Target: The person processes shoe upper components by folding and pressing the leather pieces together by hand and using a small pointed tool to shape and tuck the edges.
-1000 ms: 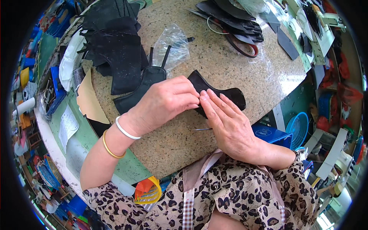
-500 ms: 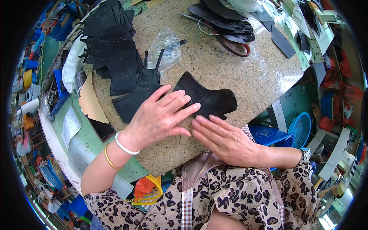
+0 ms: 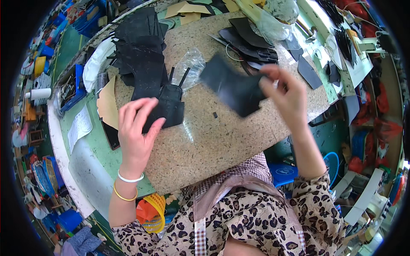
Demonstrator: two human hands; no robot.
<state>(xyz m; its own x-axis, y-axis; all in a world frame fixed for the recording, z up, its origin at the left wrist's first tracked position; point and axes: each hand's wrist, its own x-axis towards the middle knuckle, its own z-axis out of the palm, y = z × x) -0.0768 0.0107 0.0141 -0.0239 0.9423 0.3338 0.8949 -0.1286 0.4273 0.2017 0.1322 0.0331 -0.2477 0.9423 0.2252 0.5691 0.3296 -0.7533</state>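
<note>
A curved black leather-like piece (image 3: 235, 89) is raised off the stone slab and slightly blurred. My right hand (image 3: 287, 91) pinches it by its right end. To the left, my left hand (image 3: 139, 128) is open, thumb and fingers apart, at the edge of a second black piece (image 3: 173, 106) with two narrow straps. Whether the fingers touch that piece, I cannot tell. Beyond it lies a thick stack of black pieces (image 3: 141, 51). A tiny dark scrap (image 3: 215, 114) rests on the slab between my hands.
The speckled stone slab (image 3: 205, 149) sits on a green table. Clear plastic film (image 3: 190, 66) lies behind the pieces. At the back right are another black stack (image 3: 250, 40) and pointed scissors (image 3: 217, 39). Tan card (image 3: 107, 104) stands on the left, a yellow basket (image 3: 159, 211) below.
My right hand has taken hold of the curved black piece and lifted it up and to the right. My left hand has left that piece and moved left to the strapped one.
</note>
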